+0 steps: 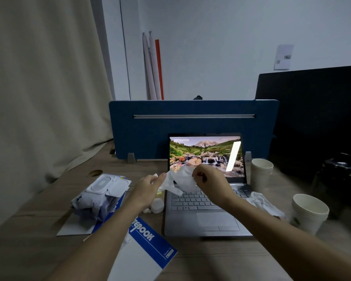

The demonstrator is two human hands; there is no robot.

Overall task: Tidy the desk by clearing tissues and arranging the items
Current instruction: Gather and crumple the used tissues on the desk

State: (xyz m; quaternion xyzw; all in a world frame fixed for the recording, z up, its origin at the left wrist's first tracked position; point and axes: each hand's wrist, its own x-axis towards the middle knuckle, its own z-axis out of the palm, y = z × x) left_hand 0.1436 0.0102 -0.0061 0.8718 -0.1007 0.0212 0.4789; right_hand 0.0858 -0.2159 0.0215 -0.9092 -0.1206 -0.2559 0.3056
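Both my hands hold one white tissue (181,180) stretched above the far edge of the open silver laptop's keyboard (199,201). My left hand (148,186) pinches its left end and my right hand (208,180) grips its right side. Another crumpled tissue (261,201) lies on the wooden desk (49,199) right of the laptop. A white pack of wet wipes (101,196) rests to the left on a blue and white notebook (148,248). Small white scraps and a round white object (157,205) lie by the laptop's left edge.
Two stacks of white paper cups stand right of the laptop, one far (260,174) and one near (309,212). A blue divider panel (190,126) closes the desk's back. A dark monitor (312,110) and a black object (338,173) fill the right. A curtain (39,88) hangs left.
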